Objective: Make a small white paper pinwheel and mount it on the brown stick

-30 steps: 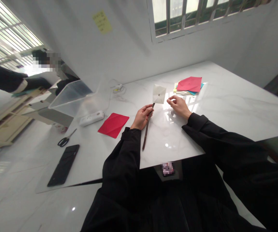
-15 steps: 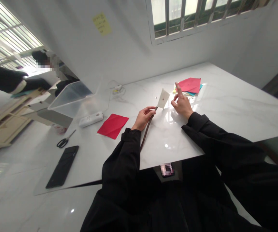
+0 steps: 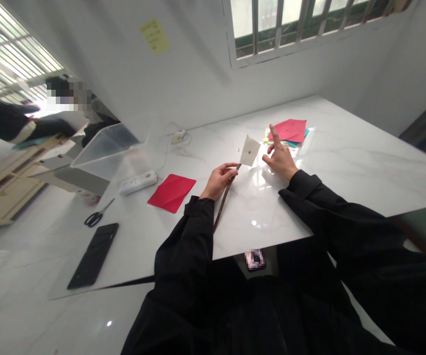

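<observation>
Between the fingertips of my left hand (image 3: 220, 180) is the upper part of a thin brown strip (image 3: 223, 204), which slants down to the table's front edge. At its top end a small white square (image 3: 249, 152) with a dark spot in its middle stands out. My right hand (image 3: 280, 159) is to the right of the square, not touching it, with the index finger stretched up and nothing seen in it. Just behind that hand lies a stack of coloured sheets, red (image 3: 292, 130) on top. A red sheet (image 3: 172, 192) lies left of my left hand.
On the white table (image 3: 353, 167), at the left, are a black phone (image 3: 93, 256), scissors (image 3: 97, 216), a white power strip (image 3: 137, 182) and a clear plastic bin (image 3: 105, 150). A small white-and-yellow item (image 3: 179, 136) lies near the wall. People are at the far left.
The white square has turned slightly to face the camera more. My right hand's index finger has straightened a little. The view has shifted slightly.
</observation>
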The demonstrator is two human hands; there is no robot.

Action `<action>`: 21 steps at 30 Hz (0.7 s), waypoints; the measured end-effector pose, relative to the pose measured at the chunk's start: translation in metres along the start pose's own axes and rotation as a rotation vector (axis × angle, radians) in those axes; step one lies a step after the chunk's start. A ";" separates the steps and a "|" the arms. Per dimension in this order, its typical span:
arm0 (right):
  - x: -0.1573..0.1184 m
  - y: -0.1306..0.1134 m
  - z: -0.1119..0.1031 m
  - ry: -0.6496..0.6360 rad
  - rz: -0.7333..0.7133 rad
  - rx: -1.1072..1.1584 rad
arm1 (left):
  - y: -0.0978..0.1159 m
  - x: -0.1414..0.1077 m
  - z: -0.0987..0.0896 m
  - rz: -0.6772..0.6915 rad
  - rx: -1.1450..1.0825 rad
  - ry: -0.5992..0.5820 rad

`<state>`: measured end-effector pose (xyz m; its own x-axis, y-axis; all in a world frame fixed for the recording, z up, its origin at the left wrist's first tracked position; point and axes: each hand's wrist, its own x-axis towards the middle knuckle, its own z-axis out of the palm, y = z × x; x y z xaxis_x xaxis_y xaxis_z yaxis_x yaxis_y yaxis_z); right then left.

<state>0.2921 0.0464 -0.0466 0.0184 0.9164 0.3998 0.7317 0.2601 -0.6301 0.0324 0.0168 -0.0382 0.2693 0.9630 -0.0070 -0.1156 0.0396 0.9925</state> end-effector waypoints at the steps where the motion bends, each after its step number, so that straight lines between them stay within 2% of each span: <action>1: 0.000 0.001 0.000 -0.028 -0.005 -0.016 | 0.000 0.000 0.000 0.002 0.003 -0.001; 4: 0.001 0.004 0.000 -0.162 0.002 -0.105 | 0.000 0.000 -0.001 0.007 -0.012 0.002; 6: 0.000 0.004 0.001 -0.209 0.013 -0.152 | 0.000 0.000 -0.001 0.009 -0.037 0.011; 21: -0.004 -0.003 0.000 -0.244 0.026 -0.160 | 0.001 0.000 -0.001 0.001 -0.048 0.030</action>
<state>0.2901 0.0417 -0.0467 -0.1116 0.9732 0.2008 0.8314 0.2021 -0.5176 0.0318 0.0173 -0.0373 0.2408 0.9705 -0.0104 -0.1617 0.0507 0.9855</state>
